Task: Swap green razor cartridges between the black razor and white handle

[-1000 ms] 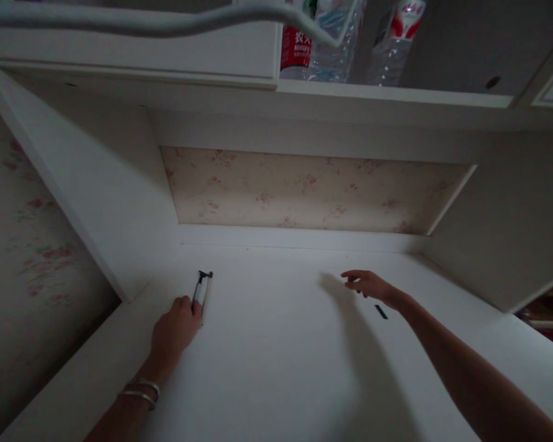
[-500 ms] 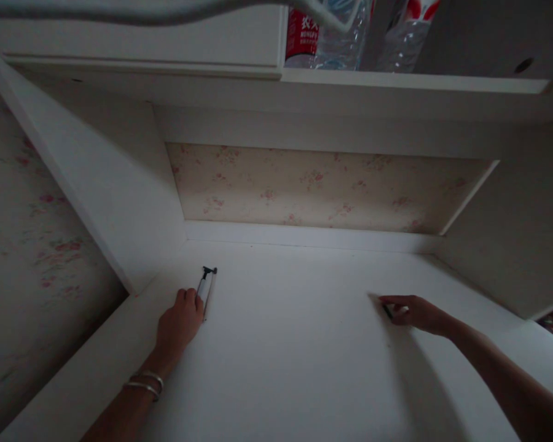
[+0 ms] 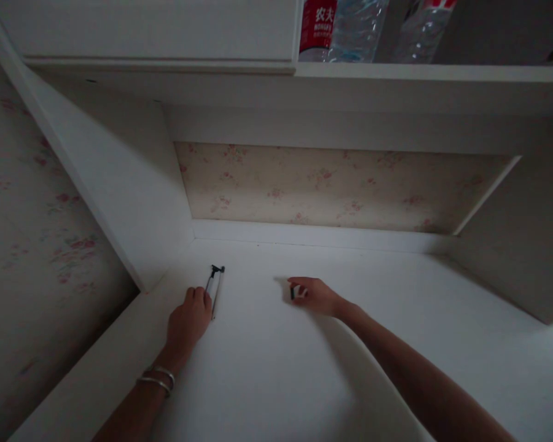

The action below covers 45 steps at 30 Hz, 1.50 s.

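While the left hand (image 3: 190, 316) grips a slim black-tipped tool (image 3: 211, 282), the right hand (image 3: 317, 296) has brought a pinched dark piece (image 3: 292, 292) nearer that tool, so both hands are occupied.

Two slim, silver-coloured bangles (image 3: 153, 380) are circling the left wrist (image 3: 169, 358), sitting close together and shining faintly. The left forearm (image 3: 136, 408), right forearm (image 3: 410, 362), left grip (image 3: 188, 317) and right grip (image 3: 321, 297) are showing bare.

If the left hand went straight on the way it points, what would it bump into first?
Past the slim black-tipped thing it touches, the left hand would probably meet the low white strip behind the white tabletop first, though depth is hard to judge.
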Each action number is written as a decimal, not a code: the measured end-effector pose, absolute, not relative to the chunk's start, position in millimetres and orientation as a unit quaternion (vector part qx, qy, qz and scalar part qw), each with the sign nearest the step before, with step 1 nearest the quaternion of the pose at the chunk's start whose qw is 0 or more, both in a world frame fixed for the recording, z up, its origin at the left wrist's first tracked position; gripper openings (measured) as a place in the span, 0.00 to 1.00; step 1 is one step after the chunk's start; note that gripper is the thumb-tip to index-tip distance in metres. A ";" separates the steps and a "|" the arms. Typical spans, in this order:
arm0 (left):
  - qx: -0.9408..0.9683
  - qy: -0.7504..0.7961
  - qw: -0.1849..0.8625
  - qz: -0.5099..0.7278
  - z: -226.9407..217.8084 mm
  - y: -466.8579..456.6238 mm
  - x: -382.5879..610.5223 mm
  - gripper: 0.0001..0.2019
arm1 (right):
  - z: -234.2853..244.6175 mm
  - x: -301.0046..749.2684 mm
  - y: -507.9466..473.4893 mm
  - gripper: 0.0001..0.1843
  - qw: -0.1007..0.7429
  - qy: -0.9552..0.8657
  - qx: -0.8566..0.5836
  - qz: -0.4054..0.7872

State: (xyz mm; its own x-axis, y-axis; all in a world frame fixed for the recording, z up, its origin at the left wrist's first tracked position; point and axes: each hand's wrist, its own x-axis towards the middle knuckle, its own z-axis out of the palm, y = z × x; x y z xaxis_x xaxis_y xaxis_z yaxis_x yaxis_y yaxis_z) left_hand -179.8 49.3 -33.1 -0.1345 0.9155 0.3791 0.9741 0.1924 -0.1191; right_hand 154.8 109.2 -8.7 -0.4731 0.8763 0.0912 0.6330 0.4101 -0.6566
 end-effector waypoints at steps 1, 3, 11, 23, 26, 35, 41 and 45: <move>-0.627 -0.753 0.183 -0.080 -33.0 49.5 -180.2 0.15 | -9.4 129.1 113.7 0.31 0.215 -0.822 -0.447 0.280; -0.617 -0.763 0.171 -0.086 -32.6 49.9 -181.0 0.15 | -9.5 81.4 122.1 0.33 0.212 -0.837 -0.422 0.276; -0.607 -0.776 0.124 -0.119 -32.6 52.3 -186.3 0.15 | -10.4 -25.6 144.4 0.29 0.204 -0.847 -0.422 0.251; -0.616 -0.770 0.068 -0.155 -30.4 53.4 -193.0 0.15 | -11.9 -2.2 135.1 0.32 0.274 -0.801 -0.442 0.298; -0.597 -0.776 0.014 -0.200 -28.0 53.8 -199.7 0.15 | -14.4 34.7 106.0 0.18 0.311 -0.777 -0.445 0.318; -0.688 -0.623 -0.138 -0.345 2.2 18.2 -87.2 0.19 | -29.3 108.0 0.5 0.12 0.347 -0.699 -0.457 0.427; -0.673 -0.528 -0.340 -0.391 1.2 3.3 -3.7 0.20 | -35.2 119.1 -18.8 0.09 0.358 -0.687 -0.460 0.433; -0.686 -0.532 -0.339 -0.364 -12.9 1.2 2.9 0.19 | -39.5 121.4 -17.1 0.08 0.350 -0.698 -0.471 0.411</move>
